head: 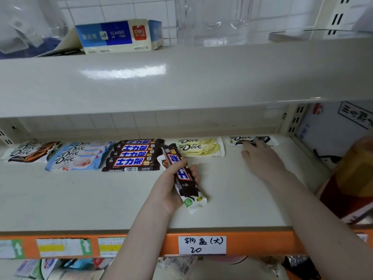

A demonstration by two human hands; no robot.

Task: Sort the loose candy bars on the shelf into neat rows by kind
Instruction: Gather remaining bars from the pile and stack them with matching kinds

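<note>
Candy bars on the shelf point(60, 199) are mostly in rows by kind already, along the back. From the left there is a group of brown Dove bars point(30, 152), then a row of light blue Dove bars point(80, 156), then four dark Snickers bars point(135, 155) lying one behind another. Next to them the left hand point(171, 188) holds one more Snickers bar point(182, 175), the fingers curled around its middle, lifted a little above the shelf and pointing toward that row. It is not yet placed. Further right lie two yellow-green Dove bars point(201, 148), neat together. At the far right the right hand point(260, 158) reaches to a single dark Dove bar point(252, 140); the fingertips rest on it, but whether they pinch it I cannot tell, as the view is blurred there. I judge that two bars are left to place.
</note>
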